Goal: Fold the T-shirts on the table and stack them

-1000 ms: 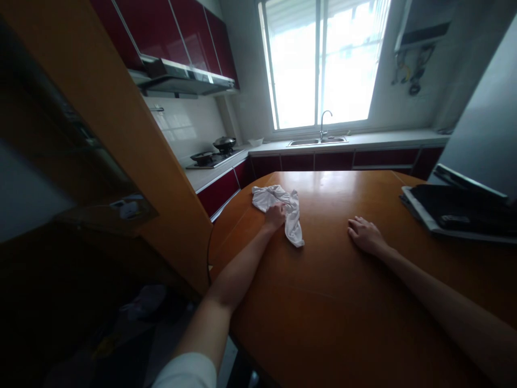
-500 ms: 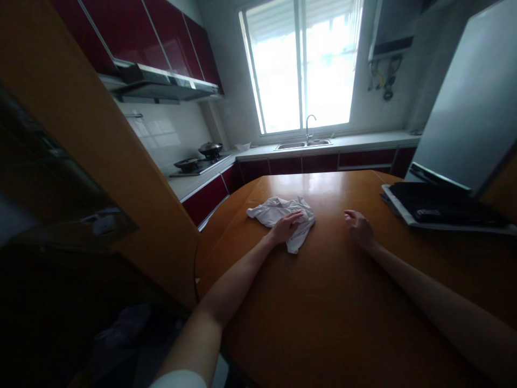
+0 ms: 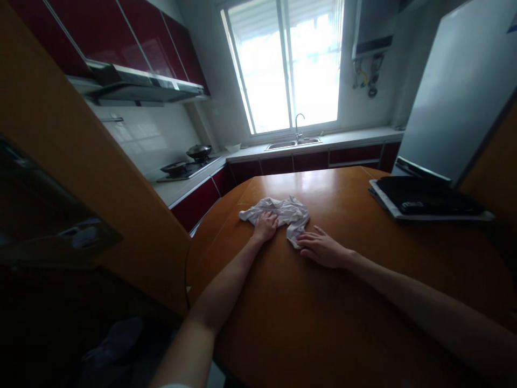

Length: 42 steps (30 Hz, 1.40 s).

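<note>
A crumpled white cloth (image 3: 288,210), perhaps a garment, lies on the brown wooden table (image 3: 274,312). My left hand (image 3: 266,226) rests on the near left part of it, fingers stretched out over the fabric. At the cloth's near right corner is my right hand (image 3: 323,248), with its fingers spread and the tips touching the fabric. Both palms face down, and neither hand visibly grips anything.
On the table's right lies a black folded item (image 3: 432,196) on a white-edged layer, close to the fridge (image 3: 456,91). Beyond the table are a counter with a sink (image 3: 294,143) and a stove with pans (image 3: 198,152). A wooden cabinet (image 3: 133,226) stands left.
My right hand has moved left to the cloth's near corner and spread its fingers. My left hand has shifted left across the fabric. The view has turned slightly right.
</note>
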Each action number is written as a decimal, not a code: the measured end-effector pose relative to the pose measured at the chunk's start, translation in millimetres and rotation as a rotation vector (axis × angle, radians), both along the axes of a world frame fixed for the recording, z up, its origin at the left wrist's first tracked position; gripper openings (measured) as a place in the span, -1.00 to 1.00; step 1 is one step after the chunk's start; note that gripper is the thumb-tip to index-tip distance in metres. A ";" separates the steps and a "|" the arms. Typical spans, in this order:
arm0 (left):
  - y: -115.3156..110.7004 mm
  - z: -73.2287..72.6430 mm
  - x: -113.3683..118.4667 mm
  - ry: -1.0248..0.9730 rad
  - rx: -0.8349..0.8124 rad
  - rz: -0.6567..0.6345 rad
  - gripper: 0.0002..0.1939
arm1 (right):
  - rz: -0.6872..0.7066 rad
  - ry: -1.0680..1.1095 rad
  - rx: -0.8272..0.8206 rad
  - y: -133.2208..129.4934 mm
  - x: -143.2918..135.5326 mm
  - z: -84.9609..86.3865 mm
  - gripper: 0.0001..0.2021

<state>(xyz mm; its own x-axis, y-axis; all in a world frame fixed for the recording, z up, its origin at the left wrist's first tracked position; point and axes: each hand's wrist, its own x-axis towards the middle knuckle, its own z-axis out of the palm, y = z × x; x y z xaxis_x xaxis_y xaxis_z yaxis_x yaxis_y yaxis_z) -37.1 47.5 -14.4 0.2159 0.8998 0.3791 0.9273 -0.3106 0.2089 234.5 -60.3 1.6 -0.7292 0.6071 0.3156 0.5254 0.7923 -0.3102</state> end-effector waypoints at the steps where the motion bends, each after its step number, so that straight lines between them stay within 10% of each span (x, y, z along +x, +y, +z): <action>1: 0.3 1.0 0.9 -0.002 0.003 0.000 -0.69 | -0.102 -0.003 0.005 9.1 8.0 -1.5 -0.63; 6: 2.4 8.9 4.1 -0.033 0.053 -0.020 -0.67 | -0.916 0.020 -0.042 56.8 69.8 -13.5 -0.58; 9: 3.5 10.3 2.4 -0.039 0.077 0.039 -0.64 | -1.127 0.053 -0.068 68.5 96.1 -19.1 -0.45; 22: 2.0 21.9 -20.6 0.017 0.021 0.286 -0.75 | -0.676 -0.104 -0.110 52.4 49.4 -29.3 -0.54; 34: -47.8 37.6 57.5 0.221 0.041 -0.694 -0.75 | -0.963 -0.054 -0.025 68.5 86.8 -24.8 -0.63; 38: -37.7 35.7 44.7 0.058 0.229 -0.263 -0.71 | -0.813 0.077 0.081 59.8 74.0 -21.3 -0.67; 42: -19.8 31.6 14.1 0.044 0.082 0.087 -0.77 | -0.626 0.132 0.089 52.4 55.5 -21.7 -0.69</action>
